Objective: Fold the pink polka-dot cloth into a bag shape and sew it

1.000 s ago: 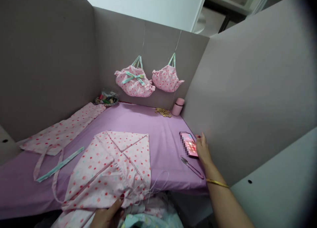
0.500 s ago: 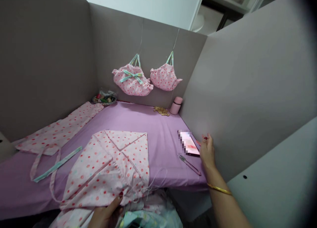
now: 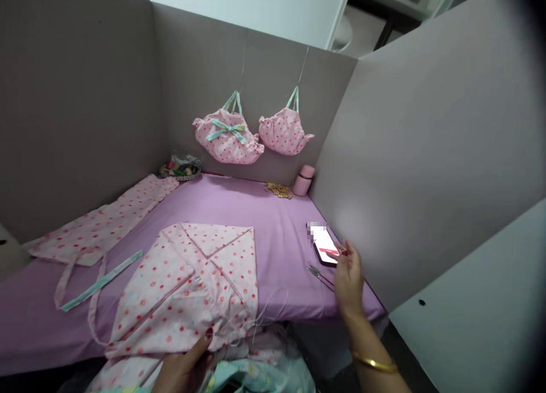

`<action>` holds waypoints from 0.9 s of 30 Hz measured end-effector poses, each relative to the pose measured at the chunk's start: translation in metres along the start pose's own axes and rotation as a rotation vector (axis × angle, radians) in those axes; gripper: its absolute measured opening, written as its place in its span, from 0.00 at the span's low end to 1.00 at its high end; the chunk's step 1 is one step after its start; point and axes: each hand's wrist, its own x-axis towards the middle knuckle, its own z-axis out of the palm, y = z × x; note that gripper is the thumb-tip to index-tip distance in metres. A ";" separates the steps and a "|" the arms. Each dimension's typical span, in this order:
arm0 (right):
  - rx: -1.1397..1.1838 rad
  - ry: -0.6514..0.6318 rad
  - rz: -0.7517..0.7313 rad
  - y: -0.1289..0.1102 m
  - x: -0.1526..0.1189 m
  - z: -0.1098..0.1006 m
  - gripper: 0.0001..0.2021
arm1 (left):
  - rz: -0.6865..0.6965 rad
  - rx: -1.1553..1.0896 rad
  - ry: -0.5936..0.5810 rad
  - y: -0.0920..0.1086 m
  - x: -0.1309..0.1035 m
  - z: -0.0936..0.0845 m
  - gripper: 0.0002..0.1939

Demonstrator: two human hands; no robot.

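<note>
Pink cloth with red dots, a sewn piece with folded flaps, lies on the near part of the table and hangs over its edge. My left hand is closed on its lower edge, thumb on top and fingers underneath. Loose white thread trails from the gathered part of the cloth. At the right, my right hand reaches over a phone, a finger at its lit screen and the fingers apart. Small thread snips lie just below the phone, partly covered by that hand.
Two dotted pouches hang on the back panel. A pink flask, a small tan heap and a basket stand along the back. Dotted fabric and a mint strip lie left. Grey panels enclose three sides.
My right hand has moved left and inward from beside the phone to its screen. The screen has turned from pinkish to white with a red bar. My left hand stays on the cloth.
</note>
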 end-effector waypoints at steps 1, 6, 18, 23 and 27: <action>0.022 -0.033 -0.002 -0.009 -0.016 0.004 0.22 | -0.023 -0.043 -0.032 0.000 0.000 -0.001 0.10; 0.137 -0.378 -0.181 -0.055 -0.107 0.026 0.12 | -0.024 0.004 -0.043 0.001 -0.004 -0.001 0.11; 0.079 -0.840 -0.299 -0.085 -0.163 0.057 0.08 | -0.024 -0.216 -0.130 -0.006 -0.001 -0.006 0.14; 0.059 -0.904 -0.206 -0.084 -0.161 0.058 0.07 | -0.062 -0.220 -0.148 -0.005 -0.003 -0.007 0.13; 0.032 -0.900 -0.168 -0.086 -0.160 0.061 0.08 | -0.042 -0.151 -0.122 -0.007 -0.002 -0.006 0.16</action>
